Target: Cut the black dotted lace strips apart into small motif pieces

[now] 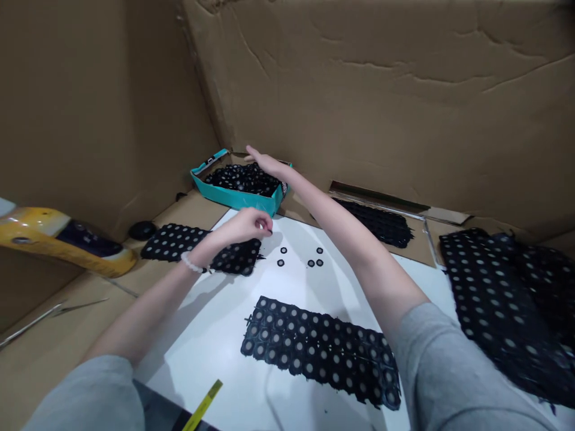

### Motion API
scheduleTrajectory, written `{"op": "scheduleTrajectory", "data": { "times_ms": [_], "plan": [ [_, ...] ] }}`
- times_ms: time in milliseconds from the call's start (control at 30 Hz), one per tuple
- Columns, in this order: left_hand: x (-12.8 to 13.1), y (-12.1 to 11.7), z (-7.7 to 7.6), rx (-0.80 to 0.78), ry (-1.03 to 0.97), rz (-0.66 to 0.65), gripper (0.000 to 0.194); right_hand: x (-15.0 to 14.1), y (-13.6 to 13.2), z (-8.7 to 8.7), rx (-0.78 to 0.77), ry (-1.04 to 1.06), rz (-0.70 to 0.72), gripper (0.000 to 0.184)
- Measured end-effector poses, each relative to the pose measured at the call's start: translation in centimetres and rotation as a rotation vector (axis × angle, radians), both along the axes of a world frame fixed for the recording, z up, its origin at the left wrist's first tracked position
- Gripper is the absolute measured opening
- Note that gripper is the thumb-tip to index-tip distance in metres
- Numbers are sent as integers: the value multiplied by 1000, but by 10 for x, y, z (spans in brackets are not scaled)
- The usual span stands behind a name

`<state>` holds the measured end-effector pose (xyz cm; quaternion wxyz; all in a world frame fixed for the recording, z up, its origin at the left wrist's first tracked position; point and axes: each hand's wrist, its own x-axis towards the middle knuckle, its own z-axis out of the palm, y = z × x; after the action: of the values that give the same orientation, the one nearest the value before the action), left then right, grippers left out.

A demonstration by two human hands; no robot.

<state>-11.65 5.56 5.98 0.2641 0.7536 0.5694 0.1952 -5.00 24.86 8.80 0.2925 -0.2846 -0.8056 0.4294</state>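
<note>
My left hand (242, 226) hovers over a black perforated sheet with silver dots (173, 242), its pinched fingertips on a small black piece (270, 231). A white beaded bracelet circles that wrist. My right hand (267, 163) reaches with fingers spread over the far corner of a teal box (233, 200) heaped with small black discs. Several black rings with metal centres (311, 263) lie loose on the white board (215, 359). Nearer me, a long dotted black sheet (318, 353) rests on the board.
Brown cardboard walls (381, 90) surround the work area. A large black dotted sheet (503, 305) lies at right, and a darker one (375, 221) lies beyond my right arm. A yellow object (58, 242), black dome (142, 230), metal tool (58, 312) and yellow strip (202, 406) also lie around.
</note>
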Motion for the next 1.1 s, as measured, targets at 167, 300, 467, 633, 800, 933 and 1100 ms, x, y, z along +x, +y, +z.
{"op": "scheduleTrajectory", "data": {
  "times_ms": [167, 300, 467, 633, 800, 933, 1100],
  "plan": [
    [-44, 43, 33, 435, -13, 361, 28, 44, -12, -2, 110, -17, -158, 44],
    [-75, 51, 48, 548, 162, 492, 50, 124, -74, -25, 231, -63, -200, 45],
    [-74, 1, 28, 578, -55, 469, 44, 205, -184, -103, 53, -566, -263, 100],
    [-52, -27, -21, 580, -94, 465, 41, 174, -220, -134, 247, -651, -64, 104],
    [-47, -26, -49, 608, 21, 435, 36, 133, -191, -122, 452, -551, 33, 61],
    [-51, -27, -54, 615, 22, 420, 35, 136, -176, -119, 607, -513, 147, 36],
    [-52, -29, -56, 561, 11, 426, 36, 141, -177, -120, 630, -627, 55, 28]
  ]
}}
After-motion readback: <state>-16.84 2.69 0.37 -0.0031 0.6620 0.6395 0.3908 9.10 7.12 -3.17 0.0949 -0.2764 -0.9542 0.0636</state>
